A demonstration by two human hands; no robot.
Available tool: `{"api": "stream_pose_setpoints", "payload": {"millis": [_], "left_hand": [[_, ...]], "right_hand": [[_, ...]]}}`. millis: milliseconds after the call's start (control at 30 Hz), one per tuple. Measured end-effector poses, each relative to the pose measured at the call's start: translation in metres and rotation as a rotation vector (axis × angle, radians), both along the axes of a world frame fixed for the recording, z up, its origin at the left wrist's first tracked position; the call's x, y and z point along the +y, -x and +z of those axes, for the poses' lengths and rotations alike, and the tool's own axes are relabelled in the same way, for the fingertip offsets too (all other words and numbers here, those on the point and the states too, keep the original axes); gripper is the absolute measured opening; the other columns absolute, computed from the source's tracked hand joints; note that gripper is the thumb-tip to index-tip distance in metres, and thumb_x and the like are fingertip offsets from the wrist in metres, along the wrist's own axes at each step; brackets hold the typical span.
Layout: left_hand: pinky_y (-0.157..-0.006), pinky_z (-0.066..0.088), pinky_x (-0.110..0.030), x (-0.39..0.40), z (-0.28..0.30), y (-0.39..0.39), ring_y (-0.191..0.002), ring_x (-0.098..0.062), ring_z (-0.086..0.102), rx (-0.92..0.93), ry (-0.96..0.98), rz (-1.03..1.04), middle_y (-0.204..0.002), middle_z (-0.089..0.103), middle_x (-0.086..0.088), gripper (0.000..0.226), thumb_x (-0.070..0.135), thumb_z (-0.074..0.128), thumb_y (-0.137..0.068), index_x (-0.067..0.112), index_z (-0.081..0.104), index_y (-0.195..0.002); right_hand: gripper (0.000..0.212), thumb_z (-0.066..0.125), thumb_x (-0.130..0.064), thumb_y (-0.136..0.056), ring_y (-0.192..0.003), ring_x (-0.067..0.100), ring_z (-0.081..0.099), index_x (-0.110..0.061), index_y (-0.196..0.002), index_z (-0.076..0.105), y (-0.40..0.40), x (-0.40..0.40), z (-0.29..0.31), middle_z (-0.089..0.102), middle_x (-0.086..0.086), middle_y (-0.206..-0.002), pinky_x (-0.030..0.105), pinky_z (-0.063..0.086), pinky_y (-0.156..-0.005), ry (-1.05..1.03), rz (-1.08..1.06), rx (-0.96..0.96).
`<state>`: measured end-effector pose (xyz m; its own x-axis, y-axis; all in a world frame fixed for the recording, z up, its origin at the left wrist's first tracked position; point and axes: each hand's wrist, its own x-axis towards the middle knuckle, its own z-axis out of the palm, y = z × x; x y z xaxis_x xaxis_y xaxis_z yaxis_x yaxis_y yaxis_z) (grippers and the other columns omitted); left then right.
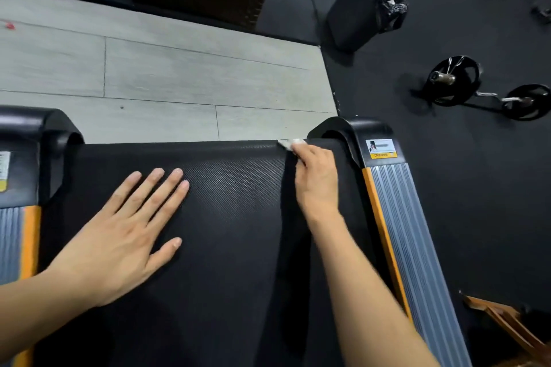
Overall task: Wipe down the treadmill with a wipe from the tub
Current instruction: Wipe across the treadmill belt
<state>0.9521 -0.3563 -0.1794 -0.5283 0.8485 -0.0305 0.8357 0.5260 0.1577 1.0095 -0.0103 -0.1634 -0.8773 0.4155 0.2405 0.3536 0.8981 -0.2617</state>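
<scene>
The treadmill (pixel 226 247) filled the lower half of the frame, its black textured belt running from the bottom edge up to the rear end at mid-height. The left hand (pixel 125 235) lay flat on the belt in the lower left, palm down, its fingers straight and spread wide, holding nothing. The right hand (pixel 316 182) reached further up, right of centre, to the belt's far edge, with its fingers curled round a small white wipe (pixel 290 143). Only a crumpled bit of the wipe showed past the fingertips, and it touched the belt at the very end, just beside the black rear end cap (pixel 351 131) on the right.

A grey ribbed side rail (pixel 414 235) edged with an orange strip ran down the right side of the belt, with a warning sticker (pixel 381 148) at its top. A matching rail (pixel 15 241) sat at the left edge of the frame.

Beyond the treadmill lay pale grey floor planks (pixel 164 80) in the upper left, and dark rubber flooring (pixel 477 202) on the right. A black bin (pixel 357 6) with a bin liner stood at upper centre-right, and a curl bar (pixel 486 95) loaded with black plates lay on the rubber floor at the right. Some wooden object (pixel 512 328) showed in the lower right corner. The tub did not appear in the view.
</scene>
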Motion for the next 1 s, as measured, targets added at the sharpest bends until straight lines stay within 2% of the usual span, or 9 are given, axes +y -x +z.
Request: {"api": "stream_pose_setpoints", "payload": {"millis": [67,233,333,533,600,700,767,900,1000], "left_hand": [[-0.121,0.024,-0.059,-0.001,0.002,0.001,-0.156,-0.033,0.014,-0.001,0.015,-0.005,-0.170,0.013,-0.012,0.080,0.055,0.030,-0.098,0.006,0.022,-0.160],[-0.122,0.023,-0.056,-0.002,0.004,0.002,-0.157,-0.031,0.012,-0.013,0.050,-0.021,-0.170,0.011,-0.011,0.079,0.057,0.028,-0.101,0.007,0.019,-0.161],[-0.121,0.020,-0.053,-0.003,0.010,0.006,-0.156,-0.032,0.016,-0.019,0.091,-0.026,-0.169,0.015,-0.011,0.078,0.059,0.028,-0.101,0.007,0.021,-0.160],[-0.115,0.025,-0.047,-0.017,0.028,0.007,-0.146,-0.034,0.040,-0.049,0.210,-0.076,-0.161,0.036,-0.013,0.078,0.055,0.035,-0.092,0.010,0.039,-0.155],[-0.117,0.033,-0.046,-0.039,0.033,0.004,-0.143,-0.034,0.044,-0.050,0.243,-0.097,-0.160,0.038,-0.013,0.076,0.052,0.035,-0.090,0.013,0.041,-0.154],[-0.121,0.031,-0.043,-0.063,0.049,0.006,-0.151,-0.031,0.031,-0.091,0.311,-0.147,-0.167,0.022,-0.011,0.070,0.046,0.033,-0.097,0.021,0.024,-0.161],[-0.124,0.017,-0.040,-0.074,0.059,0.011,-0.156,-0.029,0.014,-0.107,0.349,-0.127,-0.170,0.003,-0.010,0.068,0.040,0.037,-0.103,0.025,0.009,-0.163],[-0.113,0.041,-0.047,-0.088,0.076,0.019,-0.133,-0.037,0.054,-0.008,0.346,-0.101,-0.143,0.057,-0.019,0.066,0.032,0.076,-0.074,0.014,0.061,-0.136],[-0.113,0.042,-0.053,-0.098,0.085,0.034,-0.134,-0.040,0.052,0.082,0.335,0.049,-0.141,0.057,-0.019,0.069,0.026,0.079,-0.070,0.009,0.062,-0.135]], "right_hand": [[0.050,0.055,0.008,-0.080,-0.096,0.026,0.058,-0.018,-0.120,0.072,-0.012,0.028,0.007,0.073,0.004,-0.106,0.032,0.046,-0.090,-0.065,0.012,-0.027],[0.034,0.054,0.003,-0.085,-0.078,0.044,0.058,-0.010,-0.107,0.076,-0.006,0.009,0.007,0.068,0.020,-0.089,0.045,0.046,-0.071,-0.003,-0.493,0.023],[0.041,0.061,0.010,-0.078,-0.068,0.036,0.057,-0.018,-0.103,0.078,0.014,-0.056,0.007,0.071,0.011,-0.085,0.037,0.047,-0.064,0.000,-0.315,0.110],[0.052,0.062,0.014,-0.077,-0.099,0.013,0.062,-0.018,-0.116,0.074,0.000,-0.108,0.020,0.074,-0.002,-0.112,0.018,0.047,-0.096,0.142,0.263,0.087],[0.055,0.057,0.012,-0.081,-0.101,0.013,0.066,-0.023,-0.118,0.075,-0.011,-0.081,0.025,0.075,-0.001,-0.114,0.025,0.051,-0.098,0.147,0.123,0.058],[0.050,0.050,0.002,-0.094,-0.084,0.027,0.053,-0.034,-0.122,0.070,-0.011,-0.089,0.019,0.070,0.008,-0.099,0.039,0.052,-0.077,0.149,-0.358,-0.029],[0.045,0.055,0.004,-0.088,-0.077,0.030,0.052,-0.028,-0.115,0.073,0.004,-0.137,0.014,0.070,0.010,-0.094,0.039,0.049,-0.072,0.128,-0.234,0.028],[0.037,0.063,0.002,-0.081,-0.081,0.026,0.057,-0.022,-0.108,0.074,0.023,-0.247,0.003,0.071,-0.002,-0.098,0.036,0.051,-0.075,0.142,0.315,0.042],[0.034,0.069,0.001,-0.084,-0.084,0.027,0.056,-0.017,-0.112,0.073,0.025,-0.263,0.004,0.068,0.000,-0.097,0.035,0.054,-0.073,0.161,0.433,0.069]]}}
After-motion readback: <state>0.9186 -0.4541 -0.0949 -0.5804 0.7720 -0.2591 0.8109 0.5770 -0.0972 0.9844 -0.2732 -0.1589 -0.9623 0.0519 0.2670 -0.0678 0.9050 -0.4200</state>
